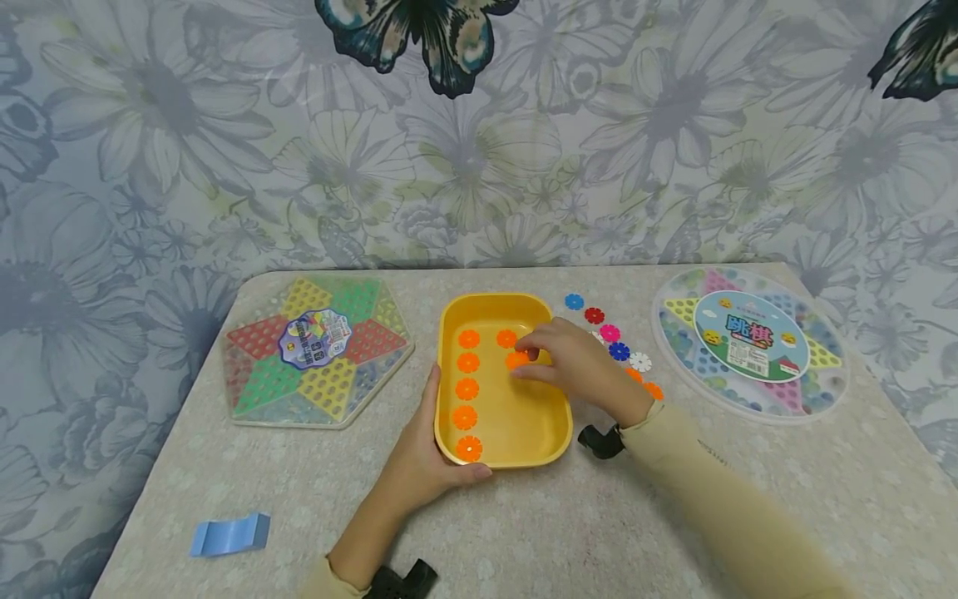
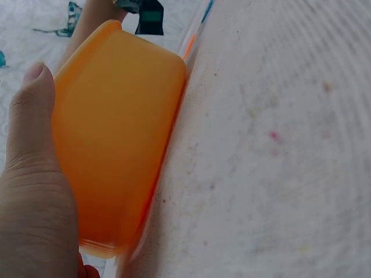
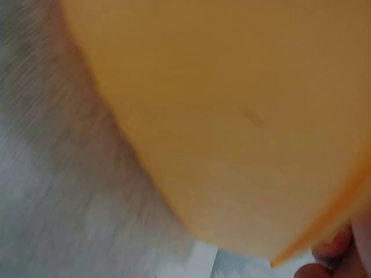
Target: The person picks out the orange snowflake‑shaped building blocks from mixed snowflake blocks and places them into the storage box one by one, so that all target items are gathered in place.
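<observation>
A yellow plastic tray stands on the table in the middle of the head view. My left hand grips its near left corner, thumb along the near rim; the left wrist view shows the thumb against the tray's outer wall. Inside, a column of several orange flower-shaped discs lines the left side. Another orange disc lies at the upper right. Just below it, my right hand reaches over the right rim and pinches an orange flower disc low in the tray. The right wrist view shows mostly the tray's wall.
Loose flower discs, such as a red one and a white one, lie right of the tray. A round game box stands at the right, a hexagonal one at the left. A light-blue plastic piece lies at front left.
</observation>
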Available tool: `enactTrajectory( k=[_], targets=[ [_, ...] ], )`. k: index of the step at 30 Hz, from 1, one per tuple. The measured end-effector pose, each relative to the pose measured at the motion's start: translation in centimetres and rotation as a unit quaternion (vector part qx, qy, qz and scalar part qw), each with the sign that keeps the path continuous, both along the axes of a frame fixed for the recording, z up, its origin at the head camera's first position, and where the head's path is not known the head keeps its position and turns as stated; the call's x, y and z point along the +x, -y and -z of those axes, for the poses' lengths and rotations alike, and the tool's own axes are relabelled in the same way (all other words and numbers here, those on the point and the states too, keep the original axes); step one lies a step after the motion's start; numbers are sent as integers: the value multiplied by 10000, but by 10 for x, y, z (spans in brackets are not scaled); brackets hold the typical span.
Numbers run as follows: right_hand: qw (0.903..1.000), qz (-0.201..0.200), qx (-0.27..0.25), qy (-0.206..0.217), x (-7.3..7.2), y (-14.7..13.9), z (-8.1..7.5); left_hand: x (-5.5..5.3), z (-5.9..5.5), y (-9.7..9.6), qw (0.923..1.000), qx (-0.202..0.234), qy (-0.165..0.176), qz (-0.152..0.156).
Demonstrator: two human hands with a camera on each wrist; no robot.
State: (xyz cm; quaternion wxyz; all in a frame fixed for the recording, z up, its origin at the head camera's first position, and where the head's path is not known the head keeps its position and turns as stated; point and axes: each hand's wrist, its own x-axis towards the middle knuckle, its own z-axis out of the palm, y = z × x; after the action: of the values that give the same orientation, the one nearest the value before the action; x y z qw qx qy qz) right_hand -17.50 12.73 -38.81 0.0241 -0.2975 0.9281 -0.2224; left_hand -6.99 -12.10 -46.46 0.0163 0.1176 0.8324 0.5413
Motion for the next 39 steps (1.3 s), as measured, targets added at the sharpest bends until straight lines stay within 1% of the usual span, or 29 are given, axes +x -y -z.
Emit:
enactTrajectory(
  k=[2, 6, 8, 13, 17, 20, 25, 34, 39],
  targets=[
    [10000, -30, 75, -18, -2, 7, 0, 0, 0, 0, 10000, -17, 25, 8],
    [9993, -119, 259, -238, -5, 19, 3, 0, 0, 0, 10000, -59, 61, -1],
    [9986, -76, 398, -354, -6, 23, 4, 0, 0, 1, 10000, -61, 62, -17],
    [9959, 100, 784, -440, -8, 26, 10, 0, -1, 1, 10000, -19, 34, -32],
    [9919, 142, 1158, -510, -9, 27, 15, 0, 0, 1, 10000, -27, -53, -11],
    [9895, 140, 1341, -515, -10, 29, 17, 0, 1, 1, 9999, -46, -99, 5],
    [9878, 181, 1449, -536, -10, 30, 18, 0, 0, 0, 10000, 10, -26, 28],
    [9833, 459, 1651, -611, -11, 33, 19, 0, -3, 0, 10000, 14, 11, 44],
    [9834, 480, 1631, -633, -11, 34, 18, 0, -3, 0, 10000, 40, 51, 47]
  ],
)
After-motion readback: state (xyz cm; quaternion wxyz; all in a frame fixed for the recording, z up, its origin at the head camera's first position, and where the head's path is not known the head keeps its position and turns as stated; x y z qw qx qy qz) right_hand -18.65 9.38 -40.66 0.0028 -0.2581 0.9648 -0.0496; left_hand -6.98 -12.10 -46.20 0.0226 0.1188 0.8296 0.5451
